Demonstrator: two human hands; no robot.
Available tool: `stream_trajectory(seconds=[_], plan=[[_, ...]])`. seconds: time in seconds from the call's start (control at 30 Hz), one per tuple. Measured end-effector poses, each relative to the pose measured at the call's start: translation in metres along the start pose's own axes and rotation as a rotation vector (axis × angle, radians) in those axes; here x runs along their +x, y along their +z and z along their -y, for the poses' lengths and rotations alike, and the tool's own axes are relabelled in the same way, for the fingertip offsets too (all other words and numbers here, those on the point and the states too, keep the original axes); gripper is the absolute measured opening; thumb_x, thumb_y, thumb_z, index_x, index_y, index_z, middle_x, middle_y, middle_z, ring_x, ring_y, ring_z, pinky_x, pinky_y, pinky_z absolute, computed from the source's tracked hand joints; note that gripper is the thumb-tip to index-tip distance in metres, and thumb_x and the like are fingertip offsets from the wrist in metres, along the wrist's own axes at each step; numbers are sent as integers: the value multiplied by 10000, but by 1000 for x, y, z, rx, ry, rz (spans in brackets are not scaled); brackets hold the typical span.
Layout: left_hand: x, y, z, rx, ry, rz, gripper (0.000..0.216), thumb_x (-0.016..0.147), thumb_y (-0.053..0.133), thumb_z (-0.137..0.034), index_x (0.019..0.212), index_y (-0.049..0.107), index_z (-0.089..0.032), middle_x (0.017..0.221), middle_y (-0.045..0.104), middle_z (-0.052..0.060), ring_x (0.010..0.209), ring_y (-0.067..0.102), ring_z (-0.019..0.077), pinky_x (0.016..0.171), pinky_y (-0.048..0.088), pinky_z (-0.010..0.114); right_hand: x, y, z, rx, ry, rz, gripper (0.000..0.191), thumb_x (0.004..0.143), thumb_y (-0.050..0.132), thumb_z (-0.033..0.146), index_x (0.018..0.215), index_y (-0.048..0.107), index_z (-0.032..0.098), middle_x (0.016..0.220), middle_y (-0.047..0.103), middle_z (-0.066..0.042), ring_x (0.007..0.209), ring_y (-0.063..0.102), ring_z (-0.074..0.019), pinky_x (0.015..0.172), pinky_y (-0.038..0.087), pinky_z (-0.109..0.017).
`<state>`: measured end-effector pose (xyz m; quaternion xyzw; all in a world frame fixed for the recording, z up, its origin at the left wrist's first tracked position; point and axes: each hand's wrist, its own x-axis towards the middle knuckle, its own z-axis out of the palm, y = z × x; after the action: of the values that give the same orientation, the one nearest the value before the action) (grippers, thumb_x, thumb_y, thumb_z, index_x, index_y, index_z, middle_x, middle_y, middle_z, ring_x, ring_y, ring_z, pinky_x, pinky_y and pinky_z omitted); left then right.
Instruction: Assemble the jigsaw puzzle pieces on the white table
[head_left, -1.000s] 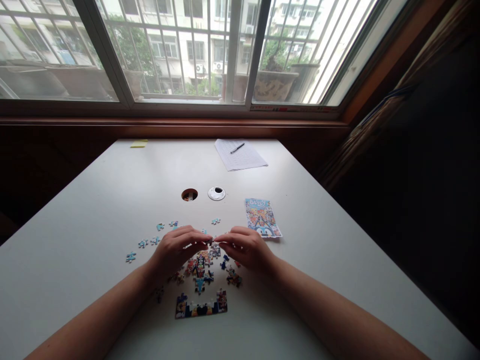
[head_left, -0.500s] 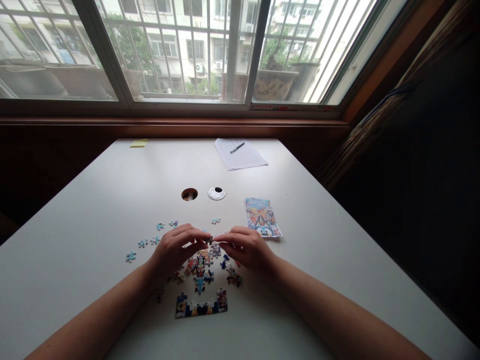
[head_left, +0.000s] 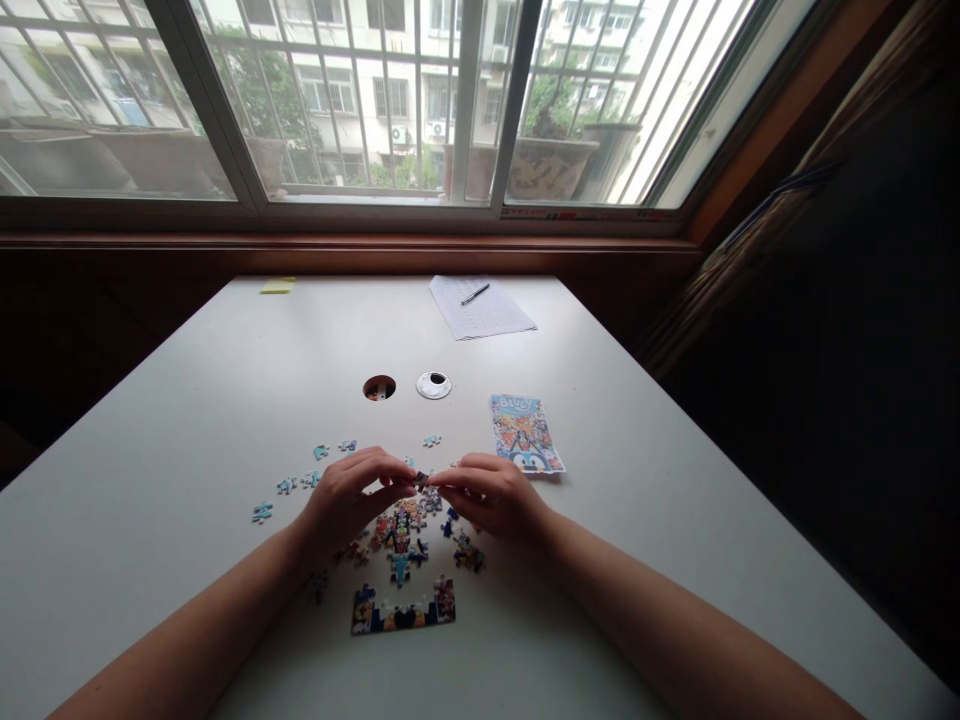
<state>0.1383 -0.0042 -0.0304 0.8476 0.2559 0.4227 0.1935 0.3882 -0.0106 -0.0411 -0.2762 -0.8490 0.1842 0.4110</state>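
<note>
L hand (head_left: 349, 500): palm down, low over table, fingers curled; thumb + index tips pinched narrow on puzzle piece (head_left: 421, 480).
R hand (head_left: 491, 495): palm down, mirrored pose; thumb + index tips closed on same piece from opposite side; fingertips of both hands nearly meeting.
Puzzle piece: small, dark, multicolour; held btwn the two hands, just above loose pile; too small to tell if one piece or two joined.
Loose pile (head_left: 409, 528): colourful pieces on table, under + on near side of hands; some look interlocked.
Edge strip (head_left: 403, 610): assembled row w/ straight lower edge, flat, on near side of pile, apart from hands.
Blue pieces (head_left: 287, 487): scattered singles left of L hand; a few more just beyond hands.
Ref leaflet (head_left: 525, 433): printed colour picture, flat, just beyond + right of R hand, untouched.
Table (head_left: 187, 400): white; round cable hole (head_left: 379, 388) w/ white round cap (head_left: 433, 385) beside it, mid-table beyond hands.
Far edge: lined sheet (head_left: 491, 315) w/ pen (head_left: 475, 295) on top; yellow note (head_left: 278, 286) toward far left corner.
Backgrd: barred window (head_left: 360, 100) behind table.
</note>
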Motion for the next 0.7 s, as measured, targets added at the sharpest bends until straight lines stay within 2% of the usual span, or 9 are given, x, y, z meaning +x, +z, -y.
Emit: stream_trajectory(seconds=[0.27,0.7], plan=[[-1,2,-1,2,-8,-2,137,864,758,-187,961,664,-159,805,688,28,703,629,109,656,528,216,-1,3,-3,11,-21,-22,174,968,608,207,1050,760,189,732,659,-24,612,573,-106,616,477,-223],[-2,5,1,-15,58,34,167,860,766,-235,929,640,-150,758,668,20,679,612,113,640,511,219,1,1,1,30,-31,-37,121,962,639,231,979,752,190,713,656,-15,589,558,-93,586,464,-205]])
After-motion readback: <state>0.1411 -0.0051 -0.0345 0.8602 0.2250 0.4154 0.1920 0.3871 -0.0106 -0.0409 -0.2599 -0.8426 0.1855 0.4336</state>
